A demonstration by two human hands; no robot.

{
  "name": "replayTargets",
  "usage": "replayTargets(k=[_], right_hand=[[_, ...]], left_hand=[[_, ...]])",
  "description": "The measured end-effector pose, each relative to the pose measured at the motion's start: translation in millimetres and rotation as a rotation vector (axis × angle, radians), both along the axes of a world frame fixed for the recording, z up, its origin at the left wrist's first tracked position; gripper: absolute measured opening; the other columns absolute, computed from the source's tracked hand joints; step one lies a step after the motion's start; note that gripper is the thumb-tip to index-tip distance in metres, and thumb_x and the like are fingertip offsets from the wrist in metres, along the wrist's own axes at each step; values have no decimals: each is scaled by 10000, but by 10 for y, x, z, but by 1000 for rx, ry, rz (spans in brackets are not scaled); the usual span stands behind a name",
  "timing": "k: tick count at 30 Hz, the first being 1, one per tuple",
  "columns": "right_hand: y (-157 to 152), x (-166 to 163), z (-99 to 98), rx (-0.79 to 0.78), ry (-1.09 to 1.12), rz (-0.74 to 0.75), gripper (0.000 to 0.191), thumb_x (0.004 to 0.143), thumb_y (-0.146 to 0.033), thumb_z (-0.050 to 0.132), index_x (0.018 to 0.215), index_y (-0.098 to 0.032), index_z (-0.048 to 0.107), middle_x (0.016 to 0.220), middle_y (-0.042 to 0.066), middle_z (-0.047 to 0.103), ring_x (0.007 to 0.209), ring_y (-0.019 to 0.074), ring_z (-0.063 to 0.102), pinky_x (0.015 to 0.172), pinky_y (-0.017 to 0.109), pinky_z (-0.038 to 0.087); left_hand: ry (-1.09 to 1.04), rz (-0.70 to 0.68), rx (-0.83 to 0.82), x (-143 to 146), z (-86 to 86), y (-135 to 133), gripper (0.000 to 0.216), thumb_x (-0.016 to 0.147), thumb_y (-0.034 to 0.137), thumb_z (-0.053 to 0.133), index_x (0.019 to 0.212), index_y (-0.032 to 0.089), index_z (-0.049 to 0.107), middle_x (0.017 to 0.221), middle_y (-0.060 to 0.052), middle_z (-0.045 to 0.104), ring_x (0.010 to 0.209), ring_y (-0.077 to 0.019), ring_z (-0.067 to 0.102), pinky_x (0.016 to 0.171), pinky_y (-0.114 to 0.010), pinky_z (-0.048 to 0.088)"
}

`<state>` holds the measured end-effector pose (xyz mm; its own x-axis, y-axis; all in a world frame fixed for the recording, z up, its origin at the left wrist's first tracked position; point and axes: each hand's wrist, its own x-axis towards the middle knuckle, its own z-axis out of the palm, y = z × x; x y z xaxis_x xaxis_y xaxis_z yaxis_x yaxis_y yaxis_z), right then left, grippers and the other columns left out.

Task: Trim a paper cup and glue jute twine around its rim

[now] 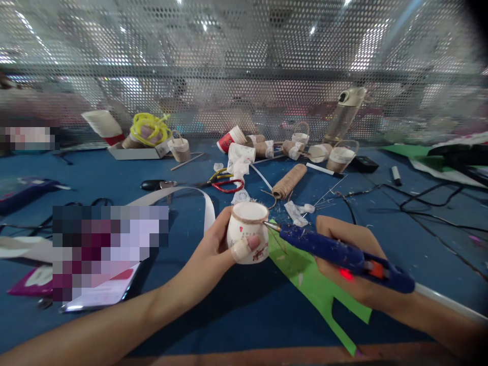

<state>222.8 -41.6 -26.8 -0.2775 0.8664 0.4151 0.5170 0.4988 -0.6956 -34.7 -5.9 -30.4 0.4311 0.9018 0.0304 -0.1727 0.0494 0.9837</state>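
My left hand (224, 244) is closed around a small white paper cup (247, 229) with printed marks on its side, its thumb across the front. A strand of twine (249, 220) runs round the cup just under the rim. In my right hand (343, 239) is a blue glue gun (324, 246) with a red light glowing beneath it and a white glue stick (446, 300) out of its back. The metal nozzle points left and meets or nearly meets the twine at the cup's right side. Loose twine hangs below the cup.
Behind the cup lie a twine roll (290, 181), red-handled scissors (229, 186) and several twine-wrapped cups (263, 148). Green paper (312, 290) lies under my right hand. A phone (110, 284) rests at left. Black cables (430, 211) cross the right side. A perforated metal screen (244, 66) stands behind.
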Motion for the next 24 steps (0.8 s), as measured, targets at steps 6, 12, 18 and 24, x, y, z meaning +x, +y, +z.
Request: replayTargets(k=[6, 12, 18, 24], right_hand=[[15, 24, 23, -36, -21, -33, 244, 762, -136, 597, 673, -234, 393, 596, -76, 433, 520, 105, 395, 474, 258, 283], [-8, -9, 43, -83, 13, -68, 231, 745, -131, 591, 662, -234, 402, 591, -65, 426, 523, 113, 382, 480, 272, 264], [-44, -64, 37, -76, 75, -52, 284, 739, -136, 618, 656, -234, 365, 598, -67, 397, 527, 113, 363, 505, 287, 262], [-47, -76, 60, -59, 57, -65, 285, 734, -126, 608, 651, -226, 356, 596, -72, 389, 530, 103, 356, 509, 284, 251]], left_hand=[[-12, -8, 6, -26, -47, 6, 342, 919, 303, 744, 1245, 365, 662, 1189, 52, 732, 1113, -172, 658, 922, -205, 526], [-4, 5, 26, -19, -37, -12, 347, 915, 322, 740, 1254, 311, 665, 1208, -1, 737, 1122, -223, 661, 923, -255, 536], [76, 20, 44, -4, 21, -20, 377, 884, 358, 764, 1232, 268, 652, 1166, -42, 742, 1081, -263, 675, 899, -301, 550], [87, 8, 41, -26, -2, -19, 388, 894, 353, 753, 1262, 292, 645, 1180, -24, 743, 1108, -268, 666, 920, -302, 542]])
